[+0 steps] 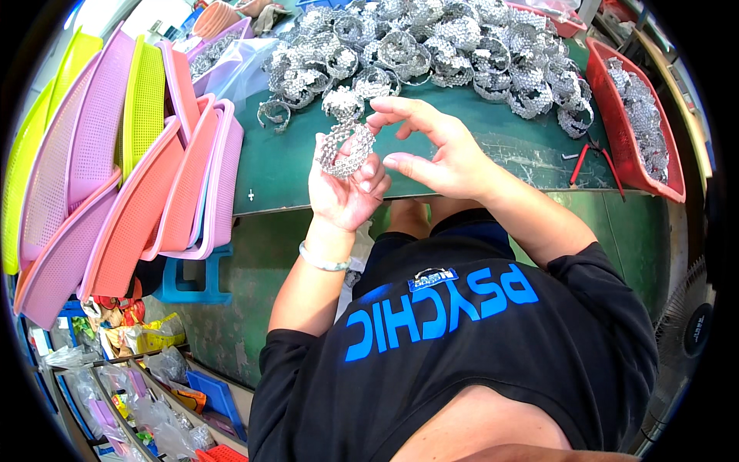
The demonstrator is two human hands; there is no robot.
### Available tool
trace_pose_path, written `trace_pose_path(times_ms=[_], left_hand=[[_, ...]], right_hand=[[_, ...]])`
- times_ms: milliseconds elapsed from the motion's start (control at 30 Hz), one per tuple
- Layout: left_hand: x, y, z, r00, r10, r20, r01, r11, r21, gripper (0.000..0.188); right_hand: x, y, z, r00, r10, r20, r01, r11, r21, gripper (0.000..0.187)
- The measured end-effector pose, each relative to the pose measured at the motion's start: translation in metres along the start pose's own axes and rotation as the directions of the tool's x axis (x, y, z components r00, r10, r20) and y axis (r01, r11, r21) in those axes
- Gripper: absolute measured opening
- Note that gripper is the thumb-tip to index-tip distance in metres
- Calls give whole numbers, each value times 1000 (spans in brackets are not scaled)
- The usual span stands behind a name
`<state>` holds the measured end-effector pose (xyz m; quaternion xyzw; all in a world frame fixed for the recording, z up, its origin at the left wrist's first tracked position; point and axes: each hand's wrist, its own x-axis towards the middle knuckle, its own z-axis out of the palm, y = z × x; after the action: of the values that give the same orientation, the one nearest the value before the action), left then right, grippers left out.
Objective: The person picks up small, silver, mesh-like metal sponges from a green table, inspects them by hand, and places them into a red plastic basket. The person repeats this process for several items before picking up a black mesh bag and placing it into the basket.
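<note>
In the head view, lies to the left of the right hand (pixel 458 158), just beside the gap between thumb and index finger and a little nearer than the index fingertip: seen as a silver mesh coil (pixel 350 160), gripped in the upturned left hand (pixel 339 199) over the near edge of the green table (pixel 281 165). Belongs plainly to the left hand as the closer of the two, with contact there, thumb to the left of the coil and fingers curled round to the right. Reaches in from the right with thumb and index finger parted wide, opening leftward, and holding nothing visible; cannot tell from this angle whether or not touching the coil's right edge. Runs roughly near to far along the long axis, toward a bunched silver clump (pixel 342 102) just beyond; cannot tell whether joined to it or merely lined up with it. Looks bright, metallic and bendable, made of many small links in rows, wound into a rough ring, paler at the clump's end. Matches in kind the big heap of silver mesh bands (pixel 416 58) along the far side of the table. Farther right, shows similar pieces inside a red basket (pixel 663 187), near red-handled pliers (pixel 577 167); to the left, colored plastic baskets (pixel 135 165) in a leaning stack.
</note>
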<state>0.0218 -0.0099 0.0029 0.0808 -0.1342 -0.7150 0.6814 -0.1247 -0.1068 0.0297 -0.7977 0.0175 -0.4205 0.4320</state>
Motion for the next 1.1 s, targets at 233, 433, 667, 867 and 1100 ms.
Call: trace_pose_path(times_ms=[233, 433, 667, 867, 1100], left_hand=[[-2, 0, -3, 996, -49, 75, 54, 996, -74, 61], [-2, -1, -10, 991, -58, 119, 68, 994, -81, 55], [-1, -1, -8, 985, -94, 144, 111, 987, -114, 58], [-1, -2, -12, 989, -83, 122, 95, 991, -95, 59], [0, -3, -7, 991, -97, 93, 108, 986, -126, 59]], right_hand=[[-1, -3, 0, 999, -4, 53, 8, 998, -69, 58], [-1, -9, 2, 997, -45, 60, 52, 991, -120, 55], [-1, -11, 4, 993, -107, 42, 112, 982, -150, 54], [-1, -13, 7, 992, -125, 19, 126, 981, -146, 52], [-1, -10, 8, 988, -145, -44, 135, 974, -180, 49]])
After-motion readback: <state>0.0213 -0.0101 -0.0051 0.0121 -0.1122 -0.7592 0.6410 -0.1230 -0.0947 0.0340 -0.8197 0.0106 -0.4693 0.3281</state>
